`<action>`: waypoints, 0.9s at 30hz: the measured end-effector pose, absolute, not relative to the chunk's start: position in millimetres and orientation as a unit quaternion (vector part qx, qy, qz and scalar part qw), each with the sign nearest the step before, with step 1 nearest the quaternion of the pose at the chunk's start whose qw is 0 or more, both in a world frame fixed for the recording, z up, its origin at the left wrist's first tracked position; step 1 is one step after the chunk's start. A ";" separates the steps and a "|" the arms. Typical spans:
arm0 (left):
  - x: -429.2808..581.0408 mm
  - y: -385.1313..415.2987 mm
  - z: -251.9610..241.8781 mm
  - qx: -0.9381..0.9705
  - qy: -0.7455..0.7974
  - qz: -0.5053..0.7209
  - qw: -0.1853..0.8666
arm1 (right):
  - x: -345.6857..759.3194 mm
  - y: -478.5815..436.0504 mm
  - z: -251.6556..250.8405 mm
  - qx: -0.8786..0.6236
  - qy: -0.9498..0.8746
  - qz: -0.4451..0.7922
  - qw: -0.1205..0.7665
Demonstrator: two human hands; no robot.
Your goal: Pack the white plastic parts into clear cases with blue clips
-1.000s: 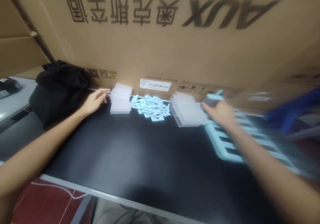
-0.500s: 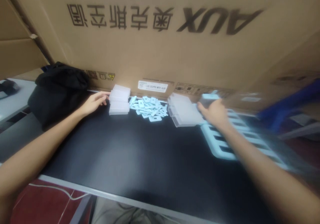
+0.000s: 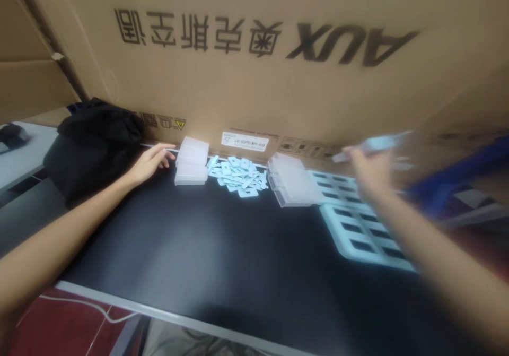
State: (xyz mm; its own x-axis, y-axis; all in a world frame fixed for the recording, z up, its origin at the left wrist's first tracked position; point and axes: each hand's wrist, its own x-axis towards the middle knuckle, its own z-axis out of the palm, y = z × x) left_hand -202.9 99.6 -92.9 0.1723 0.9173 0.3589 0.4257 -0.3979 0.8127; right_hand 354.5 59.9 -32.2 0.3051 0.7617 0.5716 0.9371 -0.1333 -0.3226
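My right hand (image 3: 369,171) is raised over the right side of the table, closed on a small translucent plastic box with a light-blue end (image 3: 380,143), blurred by motion. Under that arm lies a light-blue plastic rack with rows of slots (image 3: 338,234), partly hidden by it. My left hand (image 3: 150,164) rests at the far left, fingers loosely apart and holding nothing. Its fingertips are close to a short stack of translucent white boxes (image 3: 192,161). Right of that stack is a heap of small light-blue plastic pieces (image 3: 239,174). Another translucent stack (image 3: 295,183) stands between the heap and the rack.
Behind the black table (image 3: 191,255) rises a large cardboard carton (image 3: 254,85) with upside-down printing. A black bag (image 3: 93,149) slumps at the left. A blue bar (image 3: 457,170) slants at the right. A white cable (image 3: 91,305) hangs below the front edge.
My right hand has moved right and away from the translucent stack, carrying the box, which has tilted. More of the rack's back rows now show. My left hand has stayed almost still.
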 end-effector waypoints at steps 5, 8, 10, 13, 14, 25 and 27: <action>-202.8 99.3 -91.8 0.704 0.477 0.444 0.283 | 300.8 45.2 17.3 -0.733 -0.594 -0.032 0.331; -201.2 97.8 -90.4 0.703 0.480 0.442 0.283 | 263.4 37.4 27.7 -0.713 -0.680 -0.085 0.147; -199.6 96.9 -89.8 0.702 0.482 0.442 0.283 | 244.7 35.6 26.7 -0.688 -0.714 -0.112 0.067; -198.0 96.4 -90.0 0.707 0.481 0.438 0.278 | 229.1 36.6 23.1 -0.674 -0.728 -0.123 0.018; -197.8 96.6 -90.4 0.709 0.480 0.436 0.277 | 226.6 37.5 22.5 -0.673 -0.728 -0.128 0.011; -197.6 98.4 -93.7 0.723 0.485 0.411 0.269 | 209.7 46.6 15.7 -0.645 -0.747 -0.161 -0.018; -197.6 98.1 -93.7 0.721 0.489 0.410 0.269 | 208.4 49.3 11.1 -0.634 -0.758 -0.154 -0.006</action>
State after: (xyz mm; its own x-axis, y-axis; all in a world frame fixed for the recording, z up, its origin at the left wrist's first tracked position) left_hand -197.6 98.1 -93.7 0.1851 0.9259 0.3294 0.4851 -0.3776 0.7887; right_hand 208.4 49.3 11.1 -0.1954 0.9631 0.1852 0.9591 0.1482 0.2412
